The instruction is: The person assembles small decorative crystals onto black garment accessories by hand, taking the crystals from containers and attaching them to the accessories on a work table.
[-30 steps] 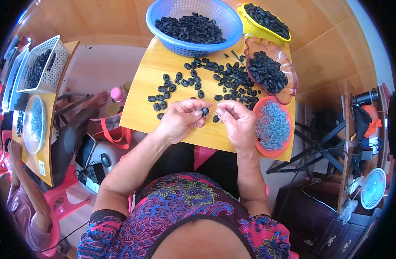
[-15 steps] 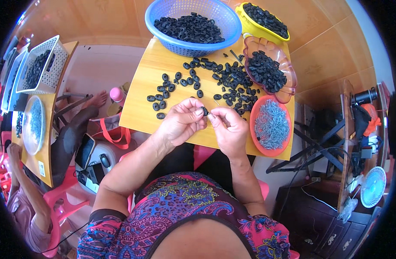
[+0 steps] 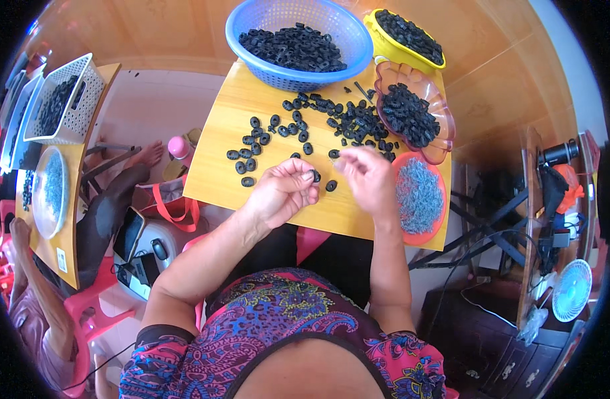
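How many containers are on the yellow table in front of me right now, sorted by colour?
Blue basket: 1
Yellow tub: 1
Clear pink scalloped dish: 1
Orange-red plate: 1
Total: 4 containers on the yellow table

White fan [image 3: 572,290] far right; pink bottle [image 3: 178,147] on floor; white basket [image 3: 64,100] far left.
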